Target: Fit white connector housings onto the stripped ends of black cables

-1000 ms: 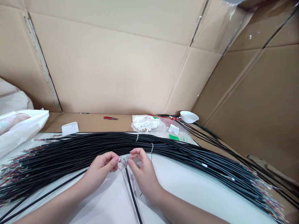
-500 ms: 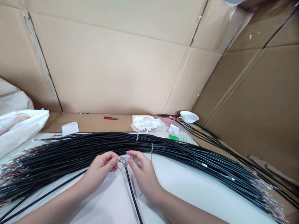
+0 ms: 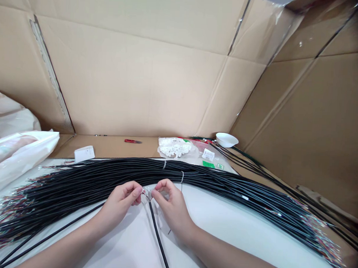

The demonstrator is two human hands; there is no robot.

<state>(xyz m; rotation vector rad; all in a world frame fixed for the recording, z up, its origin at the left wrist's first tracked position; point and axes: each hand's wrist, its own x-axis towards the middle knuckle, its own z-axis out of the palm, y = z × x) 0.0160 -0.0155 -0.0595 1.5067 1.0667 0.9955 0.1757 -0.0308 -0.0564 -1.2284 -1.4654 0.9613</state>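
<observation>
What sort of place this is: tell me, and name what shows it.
Probably a bench for cable assembly. It shows in the bundle of black cables with multicoloured wire ends, the heap of small white pieces, and the single black cable with its thin wires exposed.

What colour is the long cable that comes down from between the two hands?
The cable is black; it shows best in the head view.

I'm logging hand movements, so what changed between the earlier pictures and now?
The right hand has curled its index finger back from reaching left over the wires; the black cable shifted slightly left. The left hand and cable bundle stayed put.
</observation>
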